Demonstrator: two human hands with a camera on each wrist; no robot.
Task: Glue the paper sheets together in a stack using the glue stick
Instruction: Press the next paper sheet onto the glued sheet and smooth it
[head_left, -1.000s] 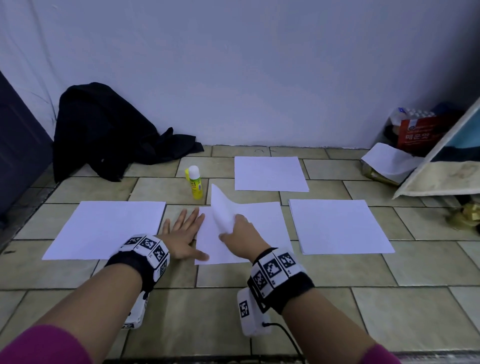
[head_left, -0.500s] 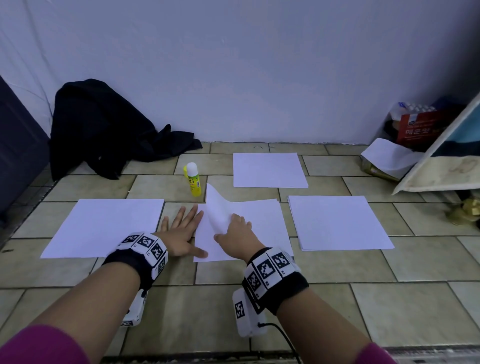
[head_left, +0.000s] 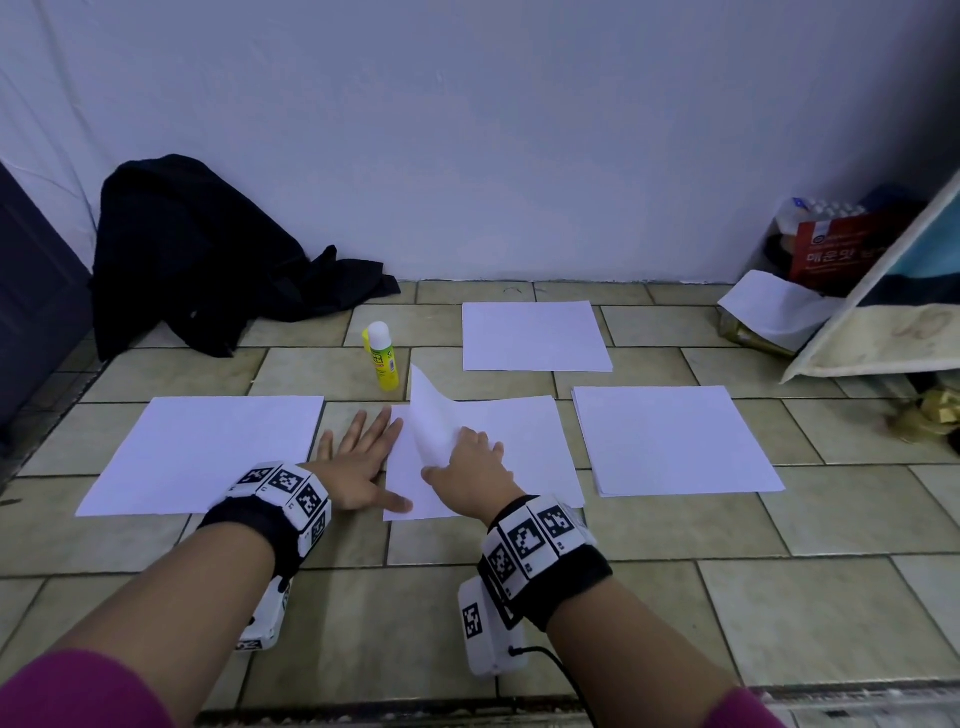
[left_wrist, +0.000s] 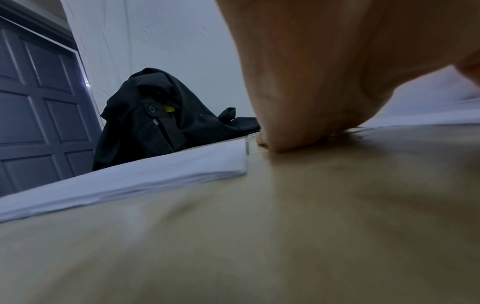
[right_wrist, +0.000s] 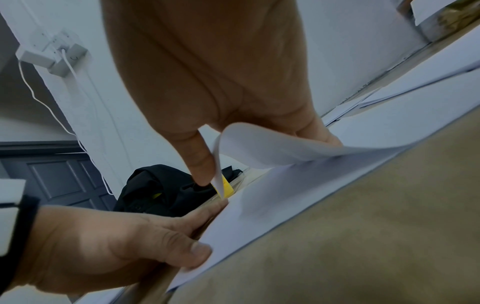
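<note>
White paper lies in four places on the tiled floor: a left pile (head_left: 197, 452), a centre stack (head_left: 524, 441), a back sheet (head_left: 535, 335) and a right pile (head_left: 670, 439). A yellow glue stick (head_left: 382, 358) with a white cap stands behind the centre stack. My right hand (head_left: 467, 457) pinches the top sheet (head_left: 431, 415) of the centre stack and holds its far left corner curled up. The right wrist view shows this sheet (right_wrist: 272, 144) bent between thumb and fingers. My left hand (head_left: 363, 447) lies flat and open, its thumb on the stack's left edge.
A black jacket (head_left: 208, 260) is heaped against the wall at the back left, beside a dark door (left_wrist: 39, 92). Boxes, a red packet (head_left: 841, 249) and a leaning board (head_left: 883, 332) crowd the back right corner. Bare tiles lie between me and the papers.
My left hand has slid slightly right until its fingers meet the centre stack's edge. My right hand still holds the sheet's corner up, hardly moved.
</note>
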